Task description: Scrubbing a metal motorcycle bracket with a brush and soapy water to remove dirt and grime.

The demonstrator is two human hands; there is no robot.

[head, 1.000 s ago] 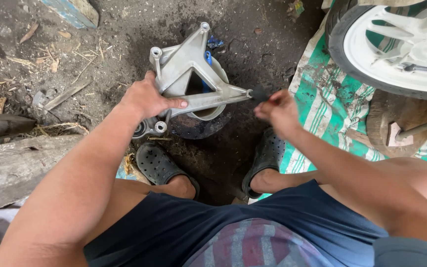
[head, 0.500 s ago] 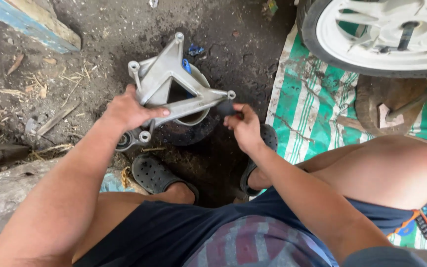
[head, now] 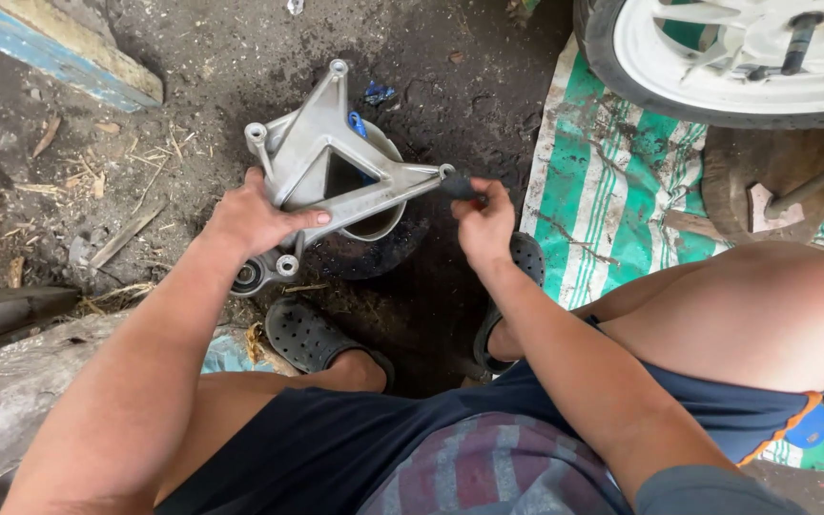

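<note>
A grey cast-metal triangular bracket with round bosses at its corners lies over a small metal bowl on oily dark ground. My left hand grips the bracket's lower left edge, thumb across its face. My right hand pinches a small dark part right at the bracket's right-hand boss. My feet in dark perforated clogs rest just below the bracket.
A white-spoked wheel with black tyre lies at the upper right on a green-and-white striped tarp. A round wooden block sits beside it. A blue-painted plank lies upper left, and a concrete slab at the lower left.
The view has shifted, so the bracket sits lower in frame. My right hand has come in from the right to the bracket's right boss. My left hand keeps its grip.
</note>
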